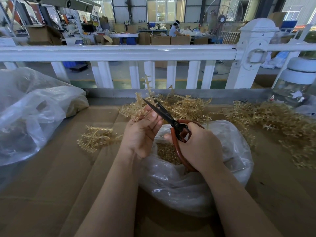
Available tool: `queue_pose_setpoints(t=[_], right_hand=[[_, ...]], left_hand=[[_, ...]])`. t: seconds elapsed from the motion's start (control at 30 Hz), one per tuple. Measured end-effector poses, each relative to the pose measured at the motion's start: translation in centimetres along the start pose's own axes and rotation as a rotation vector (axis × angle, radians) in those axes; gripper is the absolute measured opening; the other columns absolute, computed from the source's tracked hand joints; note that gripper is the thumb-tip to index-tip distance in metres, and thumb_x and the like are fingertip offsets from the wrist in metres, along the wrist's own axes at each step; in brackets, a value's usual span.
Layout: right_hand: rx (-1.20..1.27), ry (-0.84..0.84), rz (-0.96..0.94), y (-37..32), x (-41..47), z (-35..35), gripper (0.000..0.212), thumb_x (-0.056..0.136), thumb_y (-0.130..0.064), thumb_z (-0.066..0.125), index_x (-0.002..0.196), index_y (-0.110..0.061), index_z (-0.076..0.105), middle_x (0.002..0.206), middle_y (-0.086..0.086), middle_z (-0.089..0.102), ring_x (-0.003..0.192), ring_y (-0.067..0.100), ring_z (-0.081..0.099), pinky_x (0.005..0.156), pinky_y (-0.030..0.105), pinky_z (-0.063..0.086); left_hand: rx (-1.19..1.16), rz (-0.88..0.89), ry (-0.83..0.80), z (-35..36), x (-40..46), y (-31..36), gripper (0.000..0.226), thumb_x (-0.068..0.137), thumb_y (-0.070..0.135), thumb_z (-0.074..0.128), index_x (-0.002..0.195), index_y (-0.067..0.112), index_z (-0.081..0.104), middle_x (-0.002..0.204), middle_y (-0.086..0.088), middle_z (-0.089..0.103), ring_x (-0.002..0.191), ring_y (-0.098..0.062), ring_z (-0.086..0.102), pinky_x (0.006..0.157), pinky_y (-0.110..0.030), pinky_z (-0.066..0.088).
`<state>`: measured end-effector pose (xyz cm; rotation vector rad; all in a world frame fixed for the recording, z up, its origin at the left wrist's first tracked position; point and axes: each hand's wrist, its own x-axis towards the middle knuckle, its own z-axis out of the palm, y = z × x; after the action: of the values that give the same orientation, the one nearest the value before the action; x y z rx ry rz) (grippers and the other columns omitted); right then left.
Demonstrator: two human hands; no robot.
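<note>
My left hand (pixel 142 132) grips a bundle of tan plastic sprues (pixel 135 108), branched like small trees, raised above the cardboard. My right hand (pixel 198 144) holds black scissors (pixel 164 113) by their red-brown loop handles. The blades are parted around one upright sprue stem (pixel 148 86) just above my left fingers. Directly below both hands lies an open clear plastic bag (pixel 188 185) with small tan cut pieces (pixel 167 153) inside.
Loose sprues lie in a heap behind my hands (pixel 188 106), a large pile at right (pixel 277 120) and a small cluster at left (pixel 95 137). Crumpled plastic bags (pixel 34 113) sit at left, a glass jar (pixel 295 86) at right, a white railing (pixel 119 53) behind. Cardboard (pixel 51 185) covers the table.
</note>
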<state>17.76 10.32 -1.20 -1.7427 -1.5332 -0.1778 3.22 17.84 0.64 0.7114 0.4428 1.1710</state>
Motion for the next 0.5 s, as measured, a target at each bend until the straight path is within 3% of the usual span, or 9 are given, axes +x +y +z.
queue_pose_setpoints(t=[0.17, 0.27, 0.4, 0.5], right_hand=[[-0.010, -0.024, 0.045, 0.4, 0.0, 0.0, 0.049, 0.076, -0.079, 0.055, 0.066, -0.033, 0.042, 0.057, -0.021, 0.044, 0.054, -0.006, 0.042, 0.048, 0.015, 0.028], [0.080, -0.031, 0.117, 0.4, 0.2, 0.1, 0.049, 0.078, -0.074, 0.062, 0.064, -0.029, 0.047, 0.057, -0.012, 0.053, 0.056, 0.002, 0.052, 0.049, 0.021, 0.034], [0.366, -0.053, 0.257, 0.4, 0.8, 0.3, 0.037, 0.086, -0.053, 0.070, 0.070, -0.020, 0.066, 0.059, -0.003, 0.064, 0.059, 0.012, 0.061, 0.055, 0.035, 0.051], [0.569, -0.051, 0.342, 0.3, 1.1, 0.4, 0.034, 0.084, -0.045, 0.076, 0.072, -0.014, 0.070, 0.060, -0.001, 0.067, 0.053, 0.010, 0.061, 0.056, 0.034, 0.051]], left_hand=[[-0.061, -0.005, 0.057, -0.2, 0.1, 0.4, 0.018, 0.070, 0.004, 0.069, 0.080, 0.018, 0.073, 0.076, -0.002, 0.073, 0.071, -0.010, 0.072, 0.070, -0.019, 0.058], [0.002, -0.029, 0.072, -0.1, 0.1, 0.2, 0.021, 0.067, 0.005, 0.071, 0.083, 0.019, 0.070, 0.078, 0.000, 0.074, 0.073, -0.010, 0.072, 0.068, -0.019, 0.058], [0.212, -0.053, 0.059, 0.5, -0.1, -0.6, 0.033, 0.060, 0.008, 0.076, 0.091, 0.018, 0.069, 0.083, 0.002, 0.075, 0.079, -0.009, 0.072, 0.065, -0.019, 0.051], [0.306, -0.042, 0.032, 0.8, -0.4, -1.2, 0.033, 0.054, 0.012, 0.079, 0.086, 0.019, 0.071, 0.084, -0.002, 0.075, 0.081, -0.013, 0.070, 0.072, -0.024, 0.049]])
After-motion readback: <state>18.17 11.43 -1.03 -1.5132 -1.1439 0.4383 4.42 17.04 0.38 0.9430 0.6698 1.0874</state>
